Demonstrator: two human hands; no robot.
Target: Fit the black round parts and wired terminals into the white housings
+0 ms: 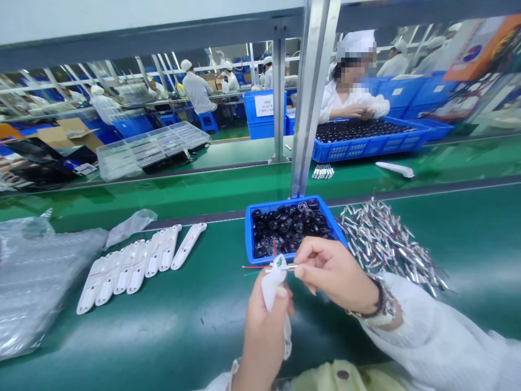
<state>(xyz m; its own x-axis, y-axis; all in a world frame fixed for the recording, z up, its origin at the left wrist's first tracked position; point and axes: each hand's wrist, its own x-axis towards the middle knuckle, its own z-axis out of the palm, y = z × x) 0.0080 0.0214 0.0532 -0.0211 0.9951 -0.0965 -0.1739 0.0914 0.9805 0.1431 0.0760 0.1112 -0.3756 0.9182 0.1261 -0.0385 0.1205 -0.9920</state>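
My left hand (264,320) is wrapped round a white elongated plastic casing (271,289), tilted with its narrow end up. At that narrow end, my right hand (336,271) pinches a small silver cylindrical part with wires (290,266) between thumb and fingertips. Thin red and green wires stick out to the left of the casing's tip. Just beyond my hands stands a blue tray (249,239) filled with small black plastic parts (285,225). To the right lies a loose pile of silver cylindrical parts with wires (391,244).
Several white casings (138,266) lie in a row on the green work surface (171,331) at left, beside bubble-wrap bags (52,282). A metal post (311,98) rises behind the tray. Across the line, a co-worker (350,98) handles parts over a large blue crate (366,147).
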